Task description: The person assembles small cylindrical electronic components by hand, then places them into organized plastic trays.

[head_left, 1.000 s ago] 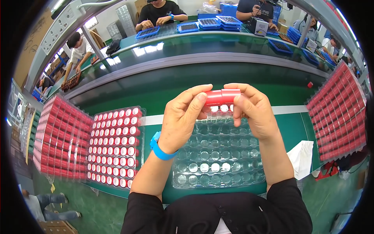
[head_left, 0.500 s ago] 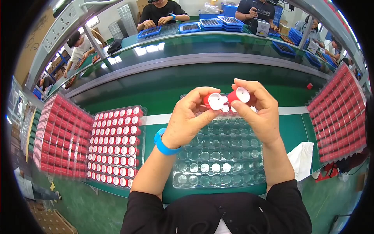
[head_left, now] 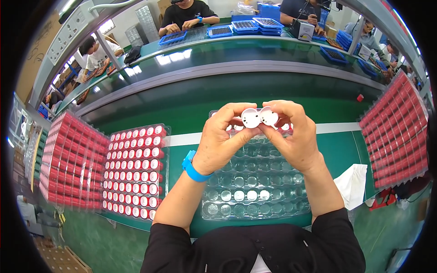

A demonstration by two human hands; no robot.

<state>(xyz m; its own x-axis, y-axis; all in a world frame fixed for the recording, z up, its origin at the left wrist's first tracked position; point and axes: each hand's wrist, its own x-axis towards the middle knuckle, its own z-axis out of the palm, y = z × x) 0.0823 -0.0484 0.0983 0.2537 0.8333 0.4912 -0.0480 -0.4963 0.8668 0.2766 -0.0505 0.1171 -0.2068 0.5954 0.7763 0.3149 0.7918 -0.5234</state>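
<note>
over the far rows of the clear tray (head_left: 255,182), the left hand (head_left: 221,139) and right hand (head_left: 296,139) are pinching the left piece (head_left: 250,118) and right piece (head_left: 269,117), fingers (head_left: 240,138) closing snugly around each. side grips are best for exposing both round, white, dark-marked ends. below, the tray's moulded plastic pockets are gleaming.
</note>
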